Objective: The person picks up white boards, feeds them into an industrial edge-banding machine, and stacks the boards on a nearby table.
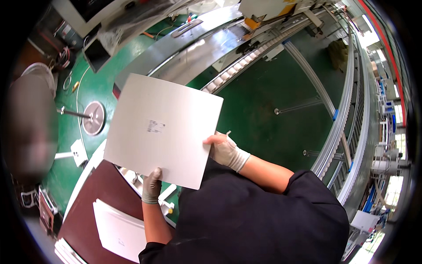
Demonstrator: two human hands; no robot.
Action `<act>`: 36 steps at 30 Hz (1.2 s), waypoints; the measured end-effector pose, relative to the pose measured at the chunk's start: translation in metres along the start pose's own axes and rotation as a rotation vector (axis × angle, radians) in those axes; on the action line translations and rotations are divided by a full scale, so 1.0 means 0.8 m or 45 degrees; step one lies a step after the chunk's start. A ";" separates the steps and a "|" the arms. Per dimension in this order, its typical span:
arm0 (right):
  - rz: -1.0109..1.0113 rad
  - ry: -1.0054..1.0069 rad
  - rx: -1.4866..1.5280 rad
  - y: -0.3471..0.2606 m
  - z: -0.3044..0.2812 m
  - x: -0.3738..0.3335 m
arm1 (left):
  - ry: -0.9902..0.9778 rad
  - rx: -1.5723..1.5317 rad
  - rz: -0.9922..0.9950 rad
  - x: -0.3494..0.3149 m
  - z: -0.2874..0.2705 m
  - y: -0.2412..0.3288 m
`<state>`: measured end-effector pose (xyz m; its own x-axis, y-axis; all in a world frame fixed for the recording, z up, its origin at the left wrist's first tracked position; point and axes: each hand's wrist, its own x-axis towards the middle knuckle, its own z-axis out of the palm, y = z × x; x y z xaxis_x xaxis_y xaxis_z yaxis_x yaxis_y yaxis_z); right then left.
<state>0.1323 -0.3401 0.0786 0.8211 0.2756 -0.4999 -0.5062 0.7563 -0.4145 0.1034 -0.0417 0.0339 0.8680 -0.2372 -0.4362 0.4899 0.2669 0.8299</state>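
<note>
A flat, square, off-white panel [176, 114] with a small printed patch near its middle is held up in front of me, tilted. My left hand [152, 186], in a pale work glove, grips its near edge with the thumb on top. On the right edge, my right hand [223, 149] pinches the panel; its glove leaves the thumb bare. The fingers of both hands are partly hidden beneath the panel. Below left, a stack of similar white sheets [118, 229] lies on a dark brown tabletop [110, 187], close to my left forearm.
Beyond the panel runs a metal conveyor [206, 53] with a roller track [239, 65]. Aluminium conveyor rails [343, 119] curve along the right. A round metal stand base [93, 118] is on the green floor at left, near a large blurred round shape [30, 127]. More white sheets [68, 251] sit at lower left.
</note>
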 end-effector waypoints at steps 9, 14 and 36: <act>-0.242 0.532 0.060 -0.023 -0.130 -0.007 | -0.296 0.275 0.053 0.153 0.091 -0.002; -0.415 0.576 0.199 -0.020 -0.238 0.036 | -0.417 0.045 -0.173 0.187 0.143 0.006; -0.312 0.615 0.632 -0.213 -0.133 0.103 | 0.399 1.723 0.804 0.333 0.181 0.104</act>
<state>0.2578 -0.5090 0.0272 0.6297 -0.1411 -0.7639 -0.0499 0.9740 -0.2211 0.3640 -0.2181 0.0373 0.9671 -0.1682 0.1907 -0.2442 -0.8239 0.5115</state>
